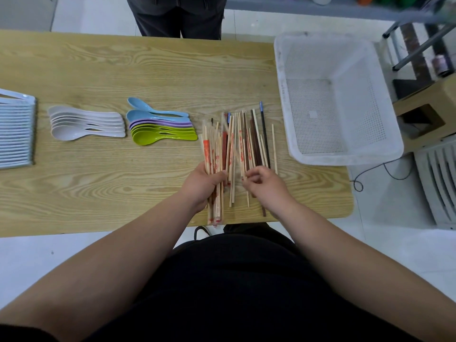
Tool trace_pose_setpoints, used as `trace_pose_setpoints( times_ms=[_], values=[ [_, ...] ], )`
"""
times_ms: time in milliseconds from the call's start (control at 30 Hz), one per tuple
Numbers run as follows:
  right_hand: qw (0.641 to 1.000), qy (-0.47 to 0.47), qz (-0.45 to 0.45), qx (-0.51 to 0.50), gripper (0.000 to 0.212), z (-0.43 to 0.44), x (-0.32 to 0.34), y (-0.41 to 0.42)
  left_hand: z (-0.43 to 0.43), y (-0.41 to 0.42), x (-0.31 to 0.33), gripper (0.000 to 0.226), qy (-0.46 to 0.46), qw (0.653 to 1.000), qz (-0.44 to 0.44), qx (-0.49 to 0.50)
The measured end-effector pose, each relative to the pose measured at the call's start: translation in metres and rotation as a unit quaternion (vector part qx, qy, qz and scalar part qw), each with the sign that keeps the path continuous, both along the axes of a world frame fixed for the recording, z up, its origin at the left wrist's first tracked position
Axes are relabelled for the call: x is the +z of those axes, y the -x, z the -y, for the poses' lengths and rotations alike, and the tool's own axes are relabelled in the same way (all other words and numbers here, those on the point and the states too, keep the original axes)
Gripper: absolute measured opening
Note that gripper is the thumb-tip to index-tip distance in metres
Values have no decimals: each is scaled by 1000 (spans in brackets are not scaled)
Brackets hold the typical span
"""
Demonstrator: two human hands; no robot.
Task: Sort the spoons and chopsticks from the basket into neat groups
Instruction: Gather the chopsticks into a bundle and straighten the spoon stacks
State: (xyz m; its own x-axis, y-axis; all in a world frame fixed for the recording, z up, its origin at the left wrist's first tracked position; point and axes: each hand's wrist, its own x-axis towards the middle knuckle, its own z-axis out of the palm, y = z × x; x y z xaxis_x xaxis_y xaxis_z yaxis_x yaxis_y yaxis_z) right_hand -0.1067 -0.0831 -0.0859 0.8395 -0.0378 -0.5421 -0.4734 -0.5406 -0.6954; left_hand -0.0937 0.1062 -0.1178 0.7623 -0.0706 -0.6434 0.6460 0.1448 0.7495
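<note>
- Our left grip [201, 183] is closed round a bundle [214, 154] of wrapped chopsticks whose near ends reach the tabletop [123, 70] edge.
- Beside it, our right grip [265, 183] curls over the loose chopsticks [249, 141]; we cannot tell whether it pinches one.
- Further left the spoons [84, 125] lie in two stacks; the basket [345, 154] stands empty on the right.
- We judge that a slack hold could let sticks slide over the near edge, and tugging one could scatter the crossed pile.
</note>
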Motion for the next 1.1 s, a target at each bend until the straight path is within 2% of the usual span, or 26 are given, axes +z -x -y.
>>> trace_pose_setpoints(
  times_ms=[133,267,333,433,567,667,767,867,967,1100],
  values=[
    [997,-51,13,59,18,-25,5,-1,7,-4,2,20,3,1000,1,13],
    [994,-69,1,88,10,-22,-2,-3,6,-3,-5,34,-29,999,-11,39],
    [996,14,15,90,13,-11,-10,-9,2,-2,-7,39,-42,998,-22,50],
    [983,163,24,84,37,6,-23,-19,-3,0,-9,45,-56,996,-31,60],
    [952,259,-4,164,55,5,-28,-26,-6,3,-12,43,-62,995,-35,65],
    [929,302,-19,212,52,-5,-29,-28,-6,7,-13,41,-59,996,-32,61],
    [932,302,-45,195,48,-7,-29,-30,-7,8,-13,42,-53,996,-30,65],
    [949,268,-59,156,41,-1,-26,-30,-9,9,-14,44,-49,996,-35,68],
    [971,211,-51,95,29,7,-26,-28,-12,9,-15,48,-44,996,-40,68],
    [986,163,-23,37,27,8,-25,-41,-15,8,-13,56,-35,996,-47,66]
  ],
)
